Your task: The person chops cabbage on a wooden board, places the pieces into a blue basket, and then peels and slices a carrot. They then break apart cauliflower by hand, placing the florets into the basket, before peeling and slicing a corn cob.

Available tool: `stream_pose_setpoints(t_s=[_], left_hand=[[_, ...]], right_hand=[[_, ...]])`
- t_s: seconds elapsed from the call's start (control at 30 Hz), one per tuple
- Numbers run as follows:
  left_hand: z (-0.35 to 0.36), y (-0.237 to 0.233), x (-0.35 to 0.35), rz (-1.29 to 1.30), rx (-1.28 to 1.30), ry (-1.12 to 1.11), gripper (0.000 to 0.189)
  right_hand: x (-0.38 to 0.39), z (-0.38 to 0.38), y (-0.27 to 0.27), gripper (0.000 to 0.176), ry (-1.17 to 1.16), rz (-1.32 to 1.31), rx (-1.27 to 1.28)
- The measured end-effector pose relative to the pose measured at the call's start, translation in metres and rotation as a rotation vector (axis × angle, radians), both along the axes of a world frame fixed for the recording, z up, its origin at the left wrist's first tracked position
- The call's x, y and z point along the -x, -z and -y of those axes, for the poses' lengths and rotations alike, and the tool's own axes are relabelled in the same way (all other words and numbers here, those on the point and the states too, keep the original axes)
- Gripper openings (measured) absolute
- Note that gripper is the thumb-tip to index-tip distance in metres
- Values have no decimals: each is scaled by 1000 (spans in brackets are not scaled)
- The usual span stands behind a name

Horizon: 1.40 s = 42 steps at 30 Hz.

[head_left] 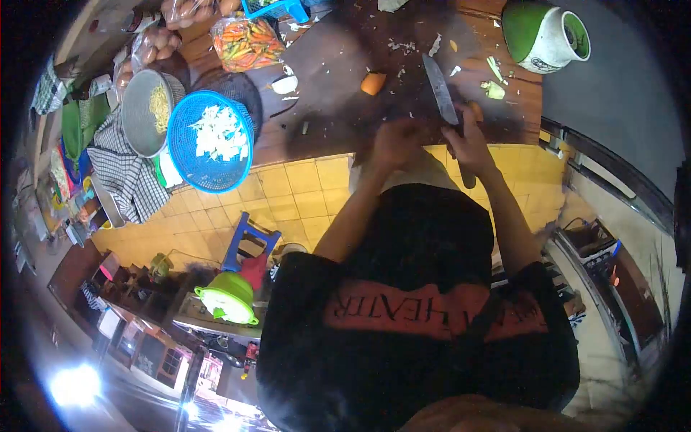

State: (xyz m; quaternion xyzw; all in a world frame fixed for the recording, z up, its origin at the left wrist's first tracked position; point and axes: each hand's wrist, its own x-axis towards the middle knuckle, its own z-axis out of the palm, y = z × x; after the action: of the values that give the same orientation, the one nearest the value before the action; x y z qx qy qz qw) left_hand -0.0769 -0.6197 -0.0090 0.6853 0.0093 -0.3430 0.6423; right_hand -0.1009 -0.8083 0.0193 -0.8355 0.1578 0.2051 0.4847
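In my right hand [469, 146] is a kitchen knife [440, 90], its blade pointing away over the dark tabletop and its handle towards me. A rounded orange piece [475, 111] lies right beside that hand. My left hand [398, 146] is at the near table edge, left of the knife; its fingers are dark and blurred, so what they hold, if anything, does not show. Farther up the table sits a cut orange piece, like carrot [373, 83]. Pale green vegetable scraps [494, 90] lie right of the blade.
At the left edge stand a blue colander [173, 142] of chopped white pieces and a grey sieve [137, 115] with yellowish strands. Behind are a bag of chillies [247, 45] and bagged eggs [155, 47]. A green-and-white pot [536, 36] occupies the far right corner.
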Motion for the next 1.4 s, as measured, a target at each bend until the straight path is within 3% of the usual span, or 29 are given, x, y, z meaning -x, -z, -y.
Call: stream_pose_setpoints(t_s=[0.03,0.07,0.1,0.17,0.23,0.3,0.4,0.5,0.57,0.63,0.83,0.9,1.0,1.1,1.4], left_hand=[[-15,3,2,42,-291,64,37],[-29,6,6,79,-580,131,39],[-43,11,10,69,-578,132,39],[-62,23,15,852,-923,7,39],[-58,26,-2,831,-822,-110,35],[-47,24,-31,813,-721,-236,32],[-30,26,-56,673,-522,-369,38],[-41,35,-67,816,-533,-270,37],[-54,36,-75,729,-267,-2,30],[-60,45,-79,818,-336,3,27],[-50,62,-77,970,-463,-127,22],[-46,60,-76,973,-457,-146,22],[-43,53,-74,994,-493,-103,22],[-39,56,-75,1082,-515,-133,23],[-38,62,-70,1061,-481,-199,22]], right_hand=[[-3,-3,9,46,-2,-4,0],[-5,-7,19,44,-106,199,202],[-8,-11,26,43,-213,402,401],[-20,-21,34,42,-255,310,435],[-27,-29,40,41,-296,208,468],[-37,-34,46,38,-395,468,480],[-44,-40,60,37,-409,414,525],[-49,-43,55,37,-419,437,522],[-51,-45,40,38,-449,348,504],[-45,-47,35,38,-474,243,479],[-36,-60,26,37,-451,330,425],[-36,-63,18,41,-508,43,439],[-40,-63,22,44,-539,-74,459],[-32,-59,23,45,-567,121,503],[-33,-66,21,40,-632,69,711]])
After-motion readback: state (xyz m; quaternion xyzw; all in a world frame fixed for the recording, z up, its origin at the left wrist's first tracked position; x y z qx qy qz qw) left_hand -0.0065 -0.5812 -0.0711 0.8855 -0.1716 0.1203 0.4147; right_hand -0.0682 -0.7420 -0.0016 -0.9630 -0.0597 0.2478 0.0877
